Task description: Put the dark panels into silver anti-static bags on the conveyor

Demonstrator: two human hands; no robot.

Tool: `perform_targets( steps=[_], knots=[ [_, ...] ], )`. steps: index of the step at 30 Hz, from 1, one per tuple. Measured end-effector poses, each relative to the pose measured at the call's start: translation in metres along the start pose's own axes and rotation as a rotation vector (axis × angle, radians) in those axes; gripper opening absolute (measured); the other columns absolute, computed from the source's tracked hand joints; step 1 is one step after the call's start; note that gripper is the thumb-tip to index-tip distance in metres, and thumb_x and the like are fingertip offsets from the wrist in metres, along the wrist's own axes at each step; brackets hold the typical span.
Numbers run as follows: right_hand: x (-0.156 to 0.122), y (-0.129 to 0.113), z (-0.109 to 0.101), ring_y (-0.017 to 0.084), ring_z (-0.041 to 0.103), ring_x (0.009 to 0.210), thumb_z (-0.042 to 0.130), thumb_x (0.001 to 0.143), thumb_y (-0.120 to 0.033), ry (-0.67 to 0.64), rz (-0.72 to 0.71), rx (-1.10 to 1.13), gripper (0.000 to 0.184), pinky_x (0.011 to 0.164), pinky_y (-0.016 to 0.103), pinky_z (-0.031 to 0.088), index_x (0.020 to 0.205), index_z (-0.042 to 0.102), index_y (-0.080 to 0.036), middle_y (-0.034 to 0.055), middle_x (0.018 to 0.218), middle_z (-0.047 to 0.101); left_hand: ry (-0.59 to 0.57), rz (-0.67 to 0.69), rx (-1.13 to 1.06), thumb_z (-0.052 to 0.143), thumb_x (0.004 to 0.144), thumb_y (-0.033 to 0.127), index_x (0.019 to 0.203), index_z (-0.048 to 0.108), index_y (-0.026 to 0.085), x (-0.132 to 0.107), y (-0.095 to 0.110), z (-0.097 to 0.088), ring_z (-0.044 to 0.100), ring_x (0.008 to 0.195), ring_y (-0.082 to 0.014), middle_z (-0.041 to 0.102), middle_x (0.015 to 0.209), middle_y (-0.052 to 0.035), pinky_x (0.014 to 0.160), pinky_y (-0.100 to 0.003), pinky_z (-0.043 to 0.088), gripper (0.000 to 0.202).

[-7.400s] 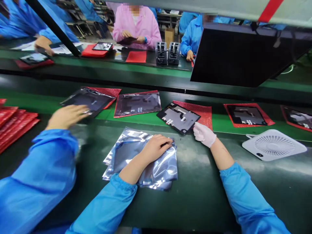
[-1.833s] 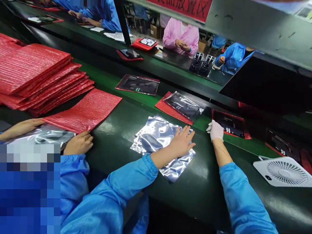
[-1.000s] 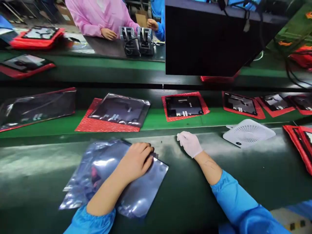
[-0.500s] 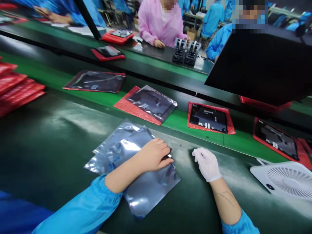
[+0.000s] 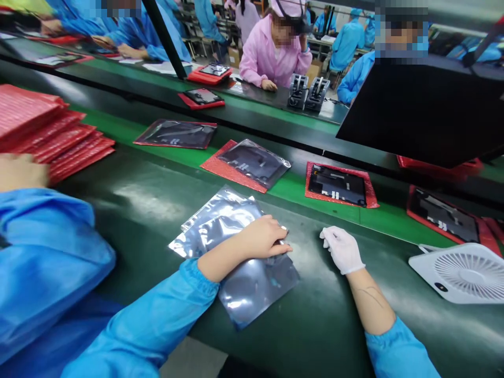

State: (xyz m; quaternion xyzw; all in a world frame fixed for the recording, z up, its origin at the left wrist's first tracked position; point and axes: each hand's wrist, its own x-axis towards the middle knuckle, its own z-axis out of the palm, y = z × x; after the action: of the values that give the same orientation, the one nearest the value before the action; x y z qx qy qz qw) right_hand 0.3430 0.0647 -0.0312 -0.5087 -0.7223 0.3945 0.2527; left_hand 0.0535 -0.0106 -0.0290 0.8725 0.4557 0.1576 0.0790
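My bare left hand (image 5: 268, 237) lies on a few overlapping silver antistatic bags (image 5: 255, 291), its fingers curled at the right edge of the top bag and the thumb stretched along it. A small dark patch shows between thumb and fingers; what it is I cannot make out. To the right, apart from the bags, my right hand (image 5: 343, 251) rests on the dark green table in a white glove. Its fingers are curled in, with nothing visible in them.
Beyond the table, a green belt carries dark flat panels (image 5: 337, 185) on red bubble-wrap pouches (image 5: 370, 191). A white fan (image 5: 464, 273) stands at right, below a black screen (image 5: 425, 105). At left, a co-worker's hand (image 5: 21, 172) is at a stack of red pouches (image 5: 74, 142).
The view has swung left, so most of the scene sits further right. A co-worker's arm and hand have come in at the left, by the red stack. Both my hands keep their poses.
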Motion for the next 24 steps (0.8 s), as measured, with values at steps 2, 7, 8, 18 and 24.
perform_targets(
  steps=[2,7,8,18,24],
  knots=[
    [0.0,-0.002,0.0,0.023,0.063,0.067,0.054,0.093,-0.063,-0.001,-0.001,0.003,0.046,0.066,0.033,0.048,0.074,0.071,-0.025,0.0028,0.064,0.065,0.009,0.022,0.004,0.055,0.109,0.061,0.078,0.064,0.021,0.001,-0.001,0.004,0.063,0.07,-0.0222,0.066,0.069,-0.0035,0.077,-0.038,0.04,0.052],
    [0.001,-0.005,0.001,0.024,0.065,0.068,0.052,0.094,-0.061,-0.004,-0.021,-0.03,0.045,0.068,0.035,0.05,0.073,0.069,-0.025,0.0024,0.064,0.066,0.027,-0.06,0.049,0.048,0.111,0.061,0.075,0.069,0.022,0.004,-0.012,0.003,0.064,0.066,-0.0221,0.068,0.067,-0.0061,0.073,-0.037,0.041,0.058],
    [0.002,-0.006,0.001,0.024,0.065,0.068,0.052,0.094,-0.061,-0.003,-0.026,-0.039,0.045,0.069,0.035,0.05,0.073,0.069,-0.026,0.0023,0.063,0.066,0.033,-0.107,0.067,0.048,0.111,0.062,0.074,0.07,0.022,0.004,-0.016,-0.001,0.065,0.067,-0.0227,0.069,0.067,-0.0067,0.073,-0.037,0.041,0.059],
    [0.007,-0.012,0.002,0.022,0.065,0.069,0.047,0.098,-0.056,-0.024,-0.065,-0.083,0.043,0.072,0.034,0.047,0.072,0.066,-0.026,0.0018,0.064,0.067,0.16,-0.574,0.124,0.04,0.113,0.048,0.076,0.067,0.021,0.012,-0.063,-0.024,0.064,0.074,-0.0258,0.07,0.074,-0.0093,0.073,-0.038,0.041,0.054],
    [0.012,-0.008,0.008,0.021,0.066,0.073,0.054,0.096,-0.049,0.015,-0.018,-0.044,0.035,0.078,0.032,0.05,0.072,0.064,-0.026,0.0006,0.065,0.067,0.292,-0.305,0.02,0.045,0.112,0.045,0.116,0.073,0.02,-0.006,-0.059,-0.028,0.067,0.11,-0.0291,0.076,0.115,-0.0114,0.1,-0.045,0.047,0.038]
  ],
)
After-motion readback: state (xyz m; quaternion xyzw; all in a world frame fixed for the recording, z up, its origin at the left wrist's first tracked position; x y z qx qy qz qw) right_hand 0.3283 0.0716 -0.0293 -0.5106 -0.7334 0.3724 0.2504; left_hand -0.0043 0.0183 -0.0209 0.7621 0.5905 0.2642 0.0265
